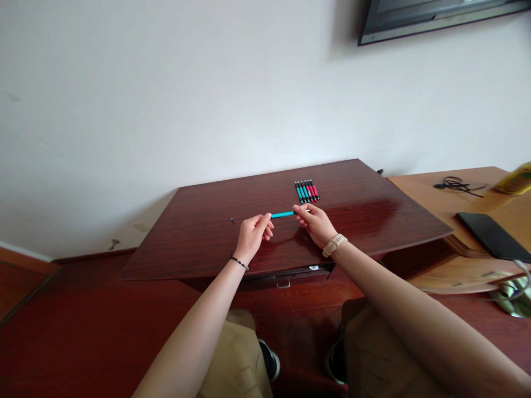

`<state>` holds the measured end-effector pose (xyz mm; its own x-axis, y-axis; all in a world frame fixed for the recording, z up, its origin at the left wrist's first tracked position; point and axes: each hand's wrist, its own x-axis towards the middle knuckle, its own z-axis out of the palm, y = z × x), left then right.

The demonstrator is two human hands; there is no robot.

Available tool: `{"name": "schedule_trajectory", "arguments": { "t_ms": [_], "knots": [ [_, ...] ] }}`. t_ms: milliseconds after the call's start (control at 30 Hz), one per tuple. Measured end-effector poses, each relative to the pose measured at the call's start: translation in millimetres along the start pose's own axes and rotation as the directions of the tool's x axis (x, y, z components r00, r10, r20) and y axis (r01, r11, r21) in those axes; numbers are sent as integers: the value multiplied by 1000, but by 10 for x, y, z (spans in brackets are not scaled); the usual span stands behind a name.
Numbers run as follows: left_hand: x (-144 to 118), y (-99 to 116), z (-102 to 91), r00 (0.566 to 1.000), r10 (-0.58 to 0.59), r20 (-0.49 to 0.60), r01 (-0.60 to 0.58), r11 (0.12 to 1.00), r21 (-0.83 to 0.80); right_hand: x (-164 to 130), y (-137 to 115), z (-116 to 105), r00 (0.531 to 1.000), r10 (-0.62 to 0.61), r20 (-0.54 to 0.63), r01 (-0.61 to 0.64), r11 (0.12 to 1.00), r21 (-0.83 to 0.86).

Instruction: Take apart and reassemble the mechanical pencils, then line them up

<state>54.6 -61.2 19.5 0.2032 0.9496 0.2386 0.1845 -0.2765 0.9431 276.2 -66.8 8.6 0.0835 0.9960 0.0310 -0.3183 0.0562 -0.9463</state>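
1. left hand pinches one end of a teal pen; right hand pinches the other end.
2. pen held level just above the dark table.
3. beyond: row of pens, teal and red.
4. small dark bit lies left of the hands.

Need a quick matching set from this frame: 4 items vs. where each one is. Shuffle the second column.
Things:
1. teal pen
2. row of pens
3. black tablet
4. black cable

Places:
A. flat on the lighter desk, near its front edge
B. held between the left hand and right hand
C. far side of the lighter desk, coiled
D. lying side by side on the dark table, beyond the hands

Pairs: 1-B, 2-D, 3-A, 4-C
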Motion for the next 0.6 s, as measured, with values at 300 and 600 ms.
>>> {"name": "schedule_trajectory", "arguments": {
  "t_ms": [300, 600],
  "knots": [
    [27, -30, -10, 996, 91, -17, -91, 996, -12, 12, 20, -14, 1000, 5, -11, -4, 1000, 31],
    [34, -56, -23, 998, 43, 55, -42, 999, -30, 12, 37, -15, 1000, -10, -7, 10, 1000, 1]
  ]
}}
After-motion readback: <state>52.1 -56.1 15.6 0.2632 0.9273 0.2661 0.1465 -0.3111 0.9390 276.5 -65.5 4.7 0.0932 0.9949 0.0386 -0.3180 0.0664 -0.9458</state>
